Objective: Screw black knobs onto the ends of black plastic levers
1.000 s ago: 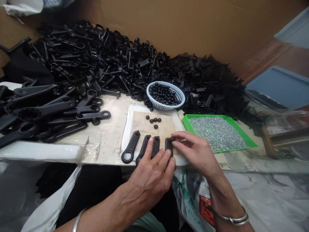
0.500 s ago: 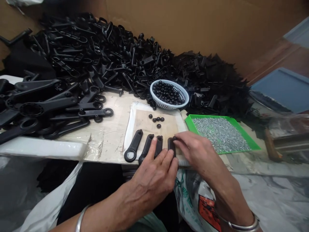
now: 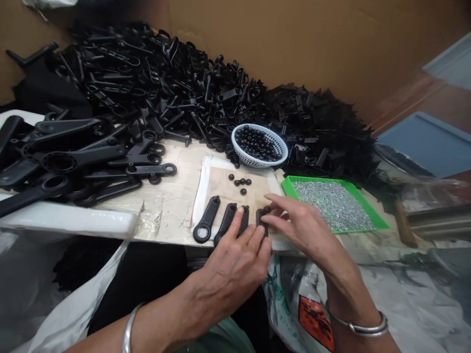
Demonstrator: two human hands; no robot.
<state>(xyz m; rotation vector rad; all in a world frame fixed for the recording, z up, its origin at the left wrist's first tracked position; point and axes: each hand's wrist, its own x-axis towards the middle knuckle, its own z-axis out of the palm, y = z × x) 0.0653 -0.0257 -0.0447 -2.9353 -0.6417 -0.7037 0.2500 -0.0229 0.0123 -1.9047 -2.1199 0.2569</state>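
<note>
Several black plastic crank arms lie in a row on a cloth-edged board (image 3: pixel 197 208). The leftmost crank arm (image 3: pixel 207 218) shows a ring at its near end. My left hand (image 3: pixel 235 252) lies over the others, fingers stretched out, the index fingertip near the top of a middle crank arm (image 3: pixel 244 219). Its other fingertips touch the rightmost crank arm (image 3: pixel 259 217). A round black knob (image 3: pixel 267 210) sits at the far end of that arm. My right hand (image 3: pixel 303 223) is around the knob with thumb and index finger apart. Several loose black knobs (image 3: pixel 243 191) lie beyond the row.
A pale blue basket (image 3: pixel 259 163) of black knobs stands behind the board. At the right is a green tray (image 3: pixel 380 223) of small metal pins. Black plastic parts (image 3: pixel 154 78) are heaped along the back, with larger crank arms (image 3: pixel 84 159) piled at the left.
My right thumb and index finger have spread from their pinch at the end of the rightmost crank arm, and the knob there now shows. My left hand stays in place.
</note>
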